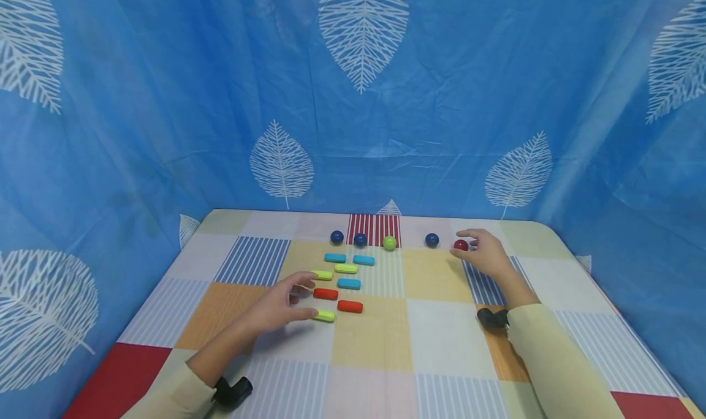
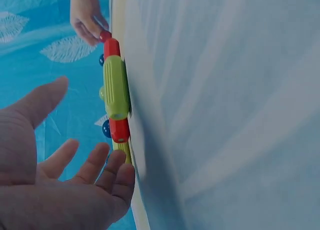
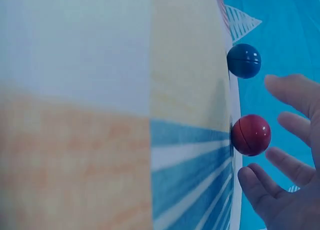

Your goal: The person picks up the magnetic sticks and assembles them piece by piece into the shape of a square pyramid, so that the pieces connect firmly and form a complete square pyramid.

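Note:
On the patchwork tabletop my right hand (image 1: 486, 257) is held around a red ball (image 1: 460, 245), its fingers loosely spread. In the right wrist view a gap shows between the fingers and the red ball (image 3: 251, 135), with a dark blue ball (image 3: 244, 61) beyond it. My left hand (image 1: 278, 302) hovers at the left of several small rounded blocks, thumb and fingers apart, holding nothing. Its thumb is nearest a lime-green block (image 1: 325, 316); red blocks (image 1: 325, 294) lie just right of the fingers. The left wrist view shows a ribbed lime-green block (image 2: 116, 87) before the open palm.
Along the far side lie two dark blue balls (image 1: 337, 237), a green ball (image 1: 389, 243) and another dark blue ball (image 1: 432, 240). Light blue blocks (image 1: 349, 283) and a lime-green block (image 1: 345, 269) lie mid-table. A blue leaf-print curtain (image 1: 430, 125) encloses the back and sides.

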### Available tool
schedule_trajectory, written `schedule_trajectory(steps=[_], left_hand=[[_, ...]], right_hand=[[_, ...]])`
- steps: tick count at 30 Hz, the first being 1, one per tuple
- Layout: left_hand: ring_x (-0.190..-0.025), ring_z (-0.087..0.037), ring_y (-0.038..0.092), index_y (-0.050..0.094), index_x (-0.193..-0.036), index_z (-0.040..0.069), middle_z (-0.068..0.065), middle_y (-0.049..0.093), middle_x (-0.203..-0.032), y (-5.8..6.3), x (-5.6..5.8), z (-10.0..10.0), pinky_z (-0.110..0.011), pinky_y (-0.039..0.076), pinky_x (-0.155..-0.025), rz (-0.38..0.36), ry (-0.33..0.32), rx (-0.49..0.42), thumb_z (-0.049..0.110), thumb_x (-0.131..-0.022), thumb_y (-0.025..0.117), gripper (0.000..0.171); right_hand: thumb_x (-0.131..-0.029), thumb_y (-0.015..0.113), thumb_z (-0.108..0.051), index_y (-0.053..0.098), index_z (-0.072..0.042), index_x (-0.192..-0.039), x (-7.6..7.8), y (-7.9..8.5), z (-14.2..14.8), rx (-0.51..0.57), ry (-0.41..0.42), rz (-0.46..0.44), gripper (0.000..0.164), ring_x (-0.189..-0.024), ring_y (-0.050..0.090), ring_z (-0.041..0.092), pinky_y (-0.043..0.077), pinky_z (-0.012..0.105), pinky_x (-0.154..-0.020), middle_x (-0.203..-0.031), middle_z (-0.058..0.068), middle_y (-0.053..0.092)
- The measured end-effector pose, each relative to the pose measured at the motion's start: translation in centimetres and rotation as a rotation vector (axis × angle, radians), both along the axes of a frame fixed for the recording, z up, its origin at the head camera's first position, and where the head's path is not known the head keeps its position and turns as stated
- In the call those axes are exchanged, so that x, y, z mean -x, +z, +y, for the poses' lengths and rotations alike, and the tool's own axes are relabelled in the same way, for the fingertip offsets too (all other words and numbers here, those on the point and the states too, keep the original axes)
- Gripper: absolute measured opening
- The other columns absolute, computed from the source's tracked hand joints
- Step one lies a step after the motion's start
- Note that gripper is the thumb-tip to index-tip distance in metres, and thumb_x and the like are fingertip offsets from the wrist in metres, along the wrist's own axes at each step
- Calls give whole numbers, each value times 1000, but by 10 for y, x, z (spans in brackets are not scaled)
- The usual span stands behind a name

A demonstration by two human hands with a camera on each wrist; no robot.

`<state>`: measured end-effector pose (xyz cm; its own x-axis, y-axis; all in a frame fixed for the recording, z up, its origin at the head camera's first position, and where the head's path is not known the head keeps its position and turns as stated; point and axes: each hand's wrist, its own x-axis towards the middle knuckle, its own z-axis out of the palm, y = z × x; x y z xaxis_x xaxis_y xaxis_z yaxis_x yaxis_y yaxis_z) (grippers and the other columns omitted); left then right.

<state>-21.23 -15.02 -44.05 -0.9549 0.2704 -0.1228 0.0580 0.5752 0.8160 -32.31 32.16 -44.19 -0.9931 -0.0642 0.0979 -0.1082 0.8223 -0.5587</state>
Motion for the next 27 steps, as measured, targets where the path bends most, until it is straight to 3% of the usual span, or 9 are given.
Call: schedule_trajectory(steps=[4,8,20,27], left_hand=[[-108,-19,65,71,-122,16,0,70,-118,0,0,2,-42,58,-97,3,-35,17,17,-82,87,44],[-99,-16,64,75,-111,13,1,72,-110,-2,0,3,-36,59,-92,32,-85,50,11,-82,85,31],[-85,-16,57,79,-103,13,3,71,-98,-3,8,9,-22,53,-75,57,-178,110,6,-81,85,24],[-83,-15,58,81,-97,15,4,71,-93,-2,9,11,-25,55,-75,55,-188,140,4,-81,84,20]], right_hand=[[-94,74,-32,57,-3,-142,3,-1,-2,30,-58,-65,59,-129,53,51,49,60,-106,-149,33,45],[-94,74,-29,57,-3,-142,6,-1,-3,66,-97,-106,57,-126,55,49,51,56,-106,-147,32,48],[-95,72,-20,60,0,-138,8,-6,-6,120,-131,-105,48,-125,56,47,51,55,-106,-143,30,54],[-94,74,-22,60,-1,-139,9,-9,-3,164,-173,-123,52,-128,54,46,49,54,-109,-143,29,55]])
